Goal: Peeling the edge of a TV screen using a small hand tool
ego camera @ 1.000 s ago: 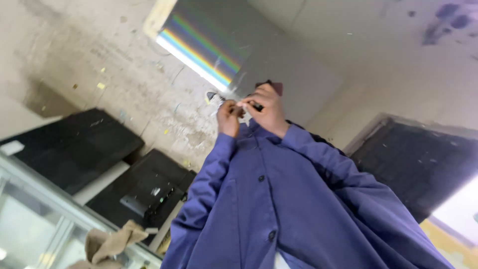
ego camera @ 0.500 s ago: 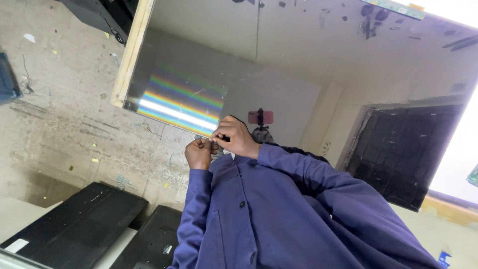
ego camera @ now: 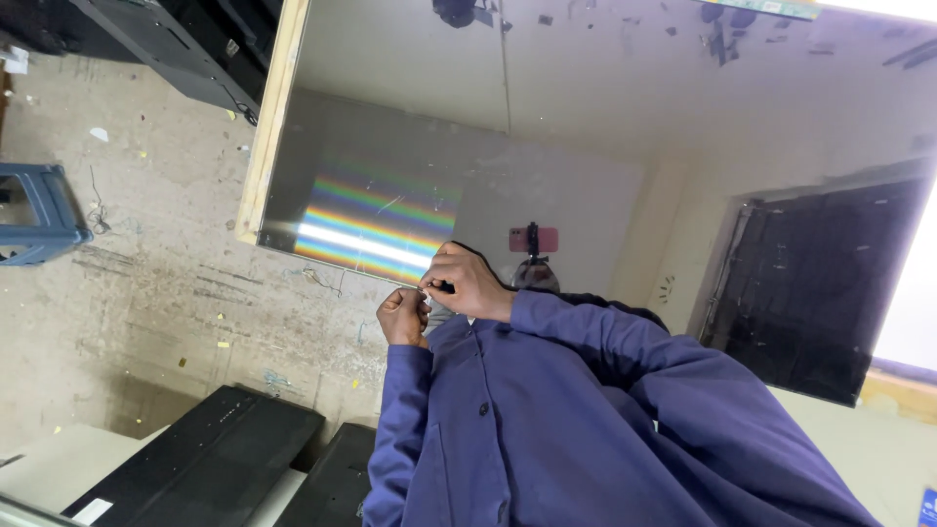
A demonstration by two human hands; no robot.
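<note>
Raised before the chest, the right hand (ego camera: 470, 283) pinches a small pale bit (ego camera: 424, 289) between closed fingertips, seemingly for close work, while the left hand (ego camera: 403, 317), fingers curled shut, steadies it from 7 o'clock, the shiny panel (ego camera: 390, 127) at 11.

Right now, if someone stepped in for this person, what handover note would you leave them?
View is a reflection in the big glossy panel.
Left hand: raised at collar height, fingertips pinched on a small item, too small to identify.
Right hand: pinching the same item from the other side.
Dark flat panels lie below.
Done: item gripped by both hands.
Left: cannot be judged from here.
</note>
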